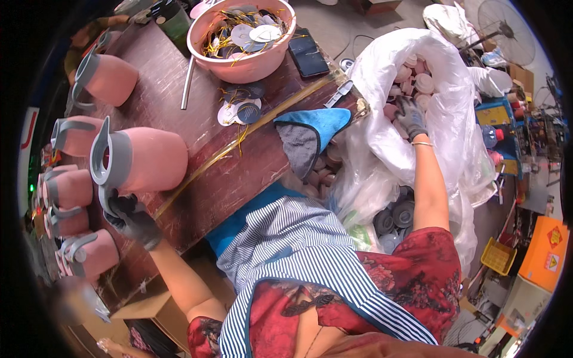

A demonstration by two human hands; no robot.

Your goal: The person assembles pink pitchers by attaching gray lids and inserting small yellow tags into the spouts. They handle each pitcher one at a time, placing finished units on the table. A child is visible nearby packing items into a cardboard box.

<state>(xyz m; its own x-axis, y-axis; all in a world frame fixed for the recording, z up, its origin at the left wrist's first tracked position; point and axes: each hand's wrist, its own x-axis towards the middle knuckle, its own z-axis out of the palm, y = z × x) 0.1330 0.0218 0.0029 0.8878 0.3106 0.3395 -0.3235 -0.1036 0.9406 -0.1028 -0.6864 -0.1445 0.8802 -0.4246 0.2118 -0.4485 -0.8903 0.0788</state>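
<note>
On the dark-red wooden table [170,104], the left hand [132,221] grips a rounded, grey-handled pink jug [155,159], while right of the table the right hand [412,118], hold unclear, touches round pink plastic caps [424,83].

Jugs [156,160], table's left edge: smooth plastic, soft sheen | table [164,83]: glossy, scuffed, wood-like | bowl [250,71], far edge: smooth plastic | tags [265,33]: card-like, smooth | phone [307,53], far right corner: glossy | rag [305,136], right edge: matt cloth | bag [382,128]: thin, crinkled, shiny plastic | gloves [412,118]: matt fabric | apron [298,241]: creased cloth
</note>
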